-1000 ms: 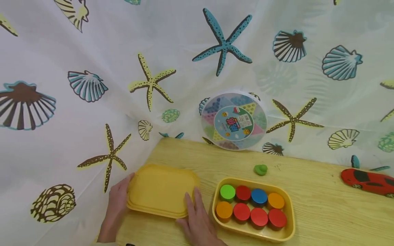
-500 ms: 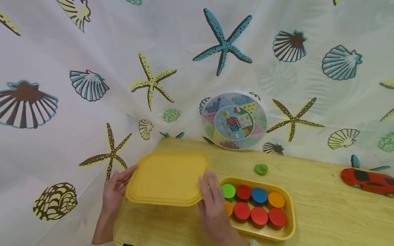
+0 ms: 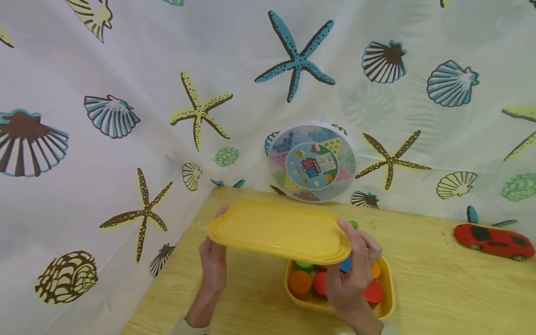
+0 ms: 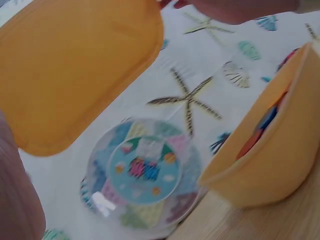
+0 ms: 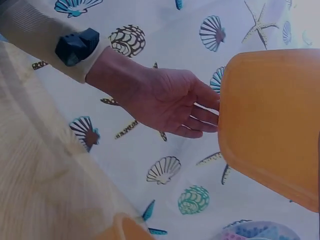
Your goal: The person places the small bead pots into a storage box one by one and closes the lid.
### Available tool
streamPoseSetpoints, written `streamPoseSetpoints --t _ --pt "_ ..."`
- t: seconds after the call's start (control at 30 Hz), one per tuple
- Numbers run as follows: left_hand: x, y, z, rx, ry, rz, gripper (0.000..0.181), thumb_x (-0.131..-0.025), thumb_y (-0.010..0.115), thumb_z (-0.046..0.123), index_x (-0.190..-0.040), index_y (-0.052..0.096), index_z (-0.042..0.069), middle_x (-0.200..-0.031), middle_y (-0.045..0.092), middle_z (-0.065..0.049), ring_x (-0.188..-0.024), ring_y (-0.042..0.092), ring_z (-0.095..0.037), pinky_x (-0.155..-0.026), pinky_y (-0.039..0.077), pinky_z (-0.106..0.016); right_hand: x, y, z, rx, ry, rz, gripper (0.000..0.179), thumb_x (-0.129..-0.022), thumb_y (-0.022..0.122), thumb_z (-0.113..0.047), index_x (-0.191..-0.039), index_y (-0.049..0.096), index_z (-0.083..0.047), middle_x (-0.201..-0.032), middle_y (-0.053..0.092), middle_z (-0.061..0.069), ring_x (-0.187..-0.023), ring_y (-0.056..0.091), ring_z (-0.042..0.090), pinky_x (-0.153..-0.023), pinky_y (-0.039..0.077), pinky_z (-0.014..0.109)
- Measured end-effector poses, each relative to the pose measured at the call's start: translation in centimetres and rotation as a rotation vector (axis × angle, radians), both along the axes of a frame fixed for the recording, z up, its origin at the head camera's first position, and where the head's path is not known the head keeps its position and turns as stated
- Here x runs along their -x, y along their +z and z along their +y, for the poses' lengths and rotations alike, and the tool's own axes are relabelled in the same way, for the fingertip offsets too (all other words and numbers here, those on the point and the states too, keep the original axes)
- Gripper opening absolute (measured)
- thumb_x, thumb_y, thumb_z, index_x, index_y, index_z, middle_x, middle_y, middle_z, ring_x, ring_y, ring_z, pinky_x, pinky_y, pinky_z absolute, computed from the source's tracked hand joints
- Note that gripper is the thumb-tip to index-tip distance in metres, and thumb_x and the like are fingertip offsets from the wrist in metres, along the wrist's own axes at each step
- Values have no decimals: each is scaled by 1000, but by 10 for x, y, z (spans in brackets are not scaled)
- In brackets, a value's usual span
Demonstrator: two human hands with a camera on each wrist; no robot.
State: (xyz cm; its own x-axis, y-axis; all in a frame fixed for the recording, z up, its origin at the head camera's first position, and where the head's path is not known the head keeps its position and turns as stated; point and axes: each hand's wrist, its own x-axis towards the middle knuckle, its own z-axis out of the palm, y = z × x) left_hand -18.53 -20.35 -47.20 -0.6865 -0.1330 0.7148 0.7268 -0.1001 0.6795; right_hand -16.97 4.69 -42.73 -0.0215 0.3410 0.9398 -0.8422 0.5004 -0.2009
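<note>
Both hands hold a yellow plastic lid point(image 3: 278, 230) in the air, tilted, its near edge overlapping the yellow box in the head view. My left hand point(image 3: 213, 263) grips its left end; the right wrist view shows that hand's fingertips point(image 5: 210, 117) at the lid's edge. My right hand point(image 3: 353, 279) holds the right end, thumb below and fingers over the edge. Under the right hand stands the open yellow box point(image 3: 302, 302), holding several round tubs with coloured tops, among them an orange tub point(image 3: 300, 283) and a red tub point(image 3: 372, 293). The lid and right hand hide some tubs.
A round Chinese checkers box point(image 3: 311, 163) leans on the shell-print cloth point(image 3: 234, 42) behind the table point(image 3: 439, 288). A small green object point(image 3: 353, 224) peeks out behind the lid. At the far right lies a red toy car point(image 3: 494, 242).
The lid has come up off the table at the left and moved right, tilting, until it overlaps the box. Both hands have travelled with it.
</note>
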Motion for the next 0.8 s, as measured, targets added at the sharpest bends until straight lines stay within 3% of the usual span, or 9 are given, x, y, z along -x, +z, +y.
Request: streamPoseSetpoints --t 0.1,0.2,0.33,0.43,0.53,0.6,0.7,0.8 --pt "3 3 28 55 43 16 43 -112 37 -1 -154 41 -9 -162 45 -11 -156 32 -21 -128 26 -30 1 3 20 13 -9 52 41 -107 62 -19 -114 61 21 -98 74 26 -92 54 38 -100 41 28" --pt "5 4 51 73 49 44 44 -108 40 -11 -152 42 -12 -158 48 -18 -153 36 -26 -125 32 -33 4 1 43 -10 27 76 46 -107 61 -19 -117 53 25 -98 72 29 -89 63 32 -99 52 23" --pt "6 2 74 98 44 57 48 -103 47 -15 -151 48 -9 -148 56 -24 -142 53 -25 -116 45 -34 8 -5 74 -56 109 -2 59 -105 65 -19 -130 42 29 -116 67 37 -103 72 29 -98 58 25" --pt "6 -1 85 164 90 41 50 -101 54 -14 -150 51 -4 -138 66 -22 -122 68 -20 -105 55 -30 8 -16 102 -124 105 -142 69 -104 65 -21 -139 33 29 -130 62 39 -113 70 19 -95 56 18" --pt "7 -6 96 236 144 -5 51 -102 59 -8 -152 51 -1 -129 72 -16 -98 72 -16 -89 61 -25 3 -32 128 -194 43 -349 75 -101 66 -19 -151 29 22 -133 61 37 -112 64 1 -92 51 8" --pt "6 -9 103 277 157 -46 51 -104 59 -3 -153 47 -2 -133 69 -17 -96 73 -17 -82 63 -26 -1 -41 140 -212 29 -506 78 -96 69 -11 -158 27 13 -131 62 36 -110 59 -7 -92 47 5" --pt "5 -13 112 351 171 -161 51 -109 56 9 -156 42 -3 -139 65 -20 -85 72 -13 -68 63 -25 -8 -51 150 -194 50 -744 90 -89 72 1 -165 24 -1 -141 57 35 -116 54 -10 -97 42 2" --pt "2 -16 117 521 213 -323 54 -112 51 22 -158 37 -2 -102 75 -17 -58 56 -2 -51 54 -21 -13 -58 154 -164 87 -945 90 -93 73 -3 -167 21 -7 -154 47 31 -128 55 6 -98 38 0"
